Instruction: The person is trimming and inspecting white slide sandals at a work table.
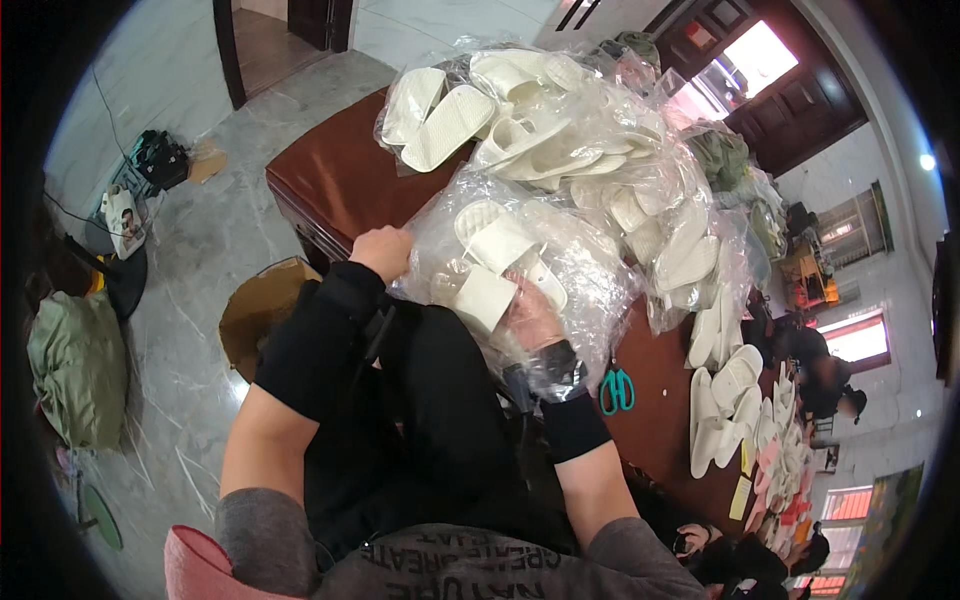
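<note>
Your left hand is closed on the edge of a clear crinkled plastic bag of white foam slippers; your right hand is inside the bag, seen through the film — grip unclear, can't tell open or closed. The bag sits at the near edge of the reddish-brown wooden table, partly over your lap. Teal-handled scissors lie just right of your wrist — loose white slippers beyond.

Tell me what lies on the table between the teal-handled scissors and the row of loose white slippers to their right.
In the head view, only bare brown table lies between the scissors and the loose white slippers; nothing sits on that stretch.
</note>
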Tool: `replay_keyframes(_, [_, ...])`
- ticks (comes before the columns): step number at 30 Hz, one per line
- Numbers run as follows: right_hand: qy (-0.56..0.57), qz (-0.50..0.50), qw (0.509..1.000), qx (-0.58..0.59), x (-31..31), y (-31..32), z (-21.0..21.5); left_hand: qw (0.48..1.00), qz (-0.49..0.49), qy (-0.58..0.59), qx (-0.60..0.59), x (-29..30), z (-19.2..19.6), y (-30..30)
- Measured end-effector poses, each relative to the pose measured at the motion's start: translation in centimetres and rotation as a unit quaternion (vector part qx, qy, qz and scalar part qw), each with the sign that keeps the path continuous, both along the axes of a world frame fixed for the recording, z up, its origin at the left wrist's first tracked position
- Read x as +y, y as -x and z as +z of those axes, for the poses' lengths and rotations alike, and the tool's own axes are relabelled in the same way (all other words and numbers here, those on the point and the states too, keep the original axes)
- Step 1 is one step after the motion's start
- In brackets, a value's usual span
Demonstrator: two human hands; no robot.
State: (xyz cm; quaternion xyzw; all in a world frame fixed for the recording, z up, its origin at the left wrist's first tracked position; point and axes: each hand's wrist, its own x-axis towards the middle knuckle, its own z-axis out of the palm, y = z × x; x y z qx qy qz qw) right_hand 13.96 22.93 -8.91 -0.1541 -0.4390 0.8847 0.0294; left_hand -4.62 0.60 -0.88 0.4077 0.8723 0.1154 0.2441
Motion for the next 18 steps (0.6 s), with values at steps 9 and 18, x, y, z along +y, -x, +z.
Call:
replay_keyframes(9, [0.100, -0.104, 0.986, -0.080, 0.1, 0.6, 0.5, 0.952, -0.181, -0.176, 0.171, 2.1, -7.0, 0.2])
replay_keyframes(18, [-0.077, -0.080, 0.989, -0.099, 1.6, -5.3, 4.1, 0.971, -0.109, -0.092, 0.194, 2.6, -6.4, -2.3])
